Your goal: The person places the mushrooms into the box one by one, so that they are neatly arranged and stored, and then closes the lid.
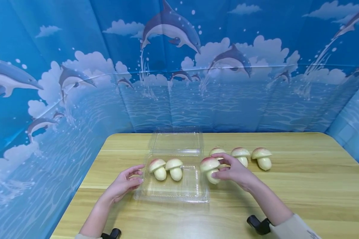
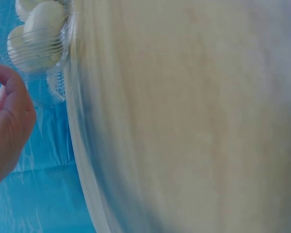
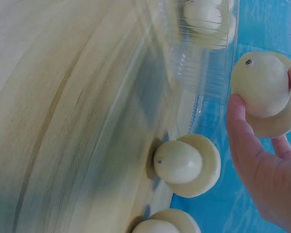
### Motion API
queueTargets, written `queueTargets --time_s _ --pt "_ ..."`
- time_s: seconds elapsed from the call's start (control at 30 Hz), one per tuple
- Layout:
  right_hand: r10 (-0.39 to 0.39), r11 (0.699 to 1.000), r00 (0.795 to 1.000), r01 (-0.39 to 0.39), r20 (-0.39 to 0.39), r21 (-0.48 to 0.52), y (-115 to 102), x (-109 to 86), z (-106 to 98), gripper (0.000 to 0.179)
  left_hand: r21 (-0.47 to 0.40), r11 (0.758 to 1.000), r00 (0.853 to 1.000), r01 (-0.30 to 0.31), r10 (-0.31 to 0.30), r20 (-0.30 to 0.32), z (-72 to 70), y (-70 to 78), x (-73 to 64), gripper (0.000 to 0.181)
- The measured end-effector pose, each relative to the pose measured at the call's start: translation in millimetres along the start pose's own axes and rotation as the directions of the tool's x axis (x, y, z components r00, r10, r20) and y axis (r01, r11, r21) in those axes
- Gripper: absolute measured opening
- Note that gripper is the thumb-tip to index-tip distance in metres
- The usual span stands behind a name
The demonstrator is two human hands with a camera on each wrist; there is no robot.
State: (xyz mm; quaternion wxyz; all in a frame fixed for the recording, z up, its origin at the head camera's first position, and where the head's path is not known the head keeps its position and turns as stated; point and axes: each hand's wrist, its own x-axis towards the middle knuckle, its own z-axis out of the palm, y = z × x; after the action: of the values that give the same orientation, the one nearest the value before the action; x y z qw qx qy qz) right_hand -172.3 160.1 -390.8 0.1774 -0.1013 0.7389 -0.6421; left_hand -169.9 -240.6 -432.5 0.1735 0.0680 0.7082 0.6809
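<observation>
My right hand (image 1: pixel 234 171) holds a pale mushroom (image 1: pixel 209 165) with a reddish cap between thumb and fingers, raised beside the right edge of a clear plastic clamshell box (image 1: pixel 170 196). In the right wrist view, the thumb and fingers pinch this mushroom (image 3: pixel 262 85) around its stem and cap. Inside the box, toward its left side, two similar mushrooms (image 1: pixel 158 170) lie side by side. At the box's left edge is my left hand (image 1: pixel 124 182), its fingers loosely bent with nothing between them; whether they touch the plastic I cannot tell.
Right of the box, three more mushrooms lie in a row on the wooden table (image 1: pixel 302 186); the nearest one (image 1: pixel 216 152) is partly hidden by my right hand. The box's lid (image 1: pixel 177 139) lies folded back. A dolphin-print curtain (image 1: pixel 179 99) hangs behind the table.
</observation>
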Motion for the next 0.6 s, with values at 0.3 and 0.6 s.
queueTargets --time_s 0.3,0.6 --pt "0.012 0.999 1.0 -0.012 -0.012 -0.035 -5.3 6.0 3.0 0.068 -0.01 1.0 1.0 -0.008 0.008 0.012 0.0 0.7 -0.6 0.062" --pt "0.002 0.993 0.999 -0.007 -0.046 -0.117 -12.5 14.1 6.5 0.067 -0.006 1.0 1.0 -0.004 0.004 0.011 -1.0 0.3 -1.4 0.063"
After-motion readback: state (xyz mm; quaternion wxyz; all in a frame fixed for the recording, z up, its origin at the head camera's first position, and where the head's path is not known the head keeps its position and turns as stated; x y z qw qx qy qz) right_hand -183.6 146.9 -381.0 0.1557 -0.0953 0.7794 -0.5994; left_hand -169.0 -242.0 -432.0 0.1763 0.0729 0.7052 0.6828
